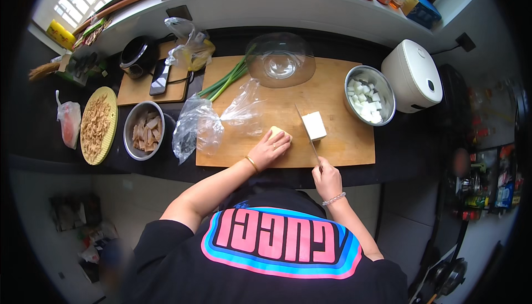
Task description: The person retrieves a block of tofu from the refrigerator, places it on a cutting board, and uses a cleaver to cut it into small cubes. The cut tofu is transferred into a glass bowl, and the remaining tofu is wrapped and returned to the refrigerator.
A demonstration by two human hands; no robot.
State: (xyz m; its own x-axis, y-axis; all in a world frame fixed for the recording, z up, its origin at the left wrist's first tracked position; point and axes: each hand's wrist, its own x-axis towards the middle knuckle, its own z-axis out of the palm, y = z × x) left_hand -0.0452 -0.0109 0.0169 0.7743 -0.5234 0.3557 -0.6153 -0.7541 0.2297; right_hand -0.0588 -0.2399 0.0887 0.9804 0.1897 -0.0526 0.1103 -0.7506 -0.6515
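Observation:
My left hand rests on a pale yellow block near the front of a wooden cutting board. The fingers cover much of that block. In my right hand is the handle of a knife, its blade upright and pointing away from me. The blade stands along the left side of a white block, which looks like tofu; whether they touch is hard to tell. To the right, a steel bowl holds white cubes. Clear plastic bags lie left of my left hand.
Behind are green onions and a clear bowl. Leftward stand a metal bowl of brownish pieces, a yellow plate of shredded food and a phone. A white rice cooker stands at the right.

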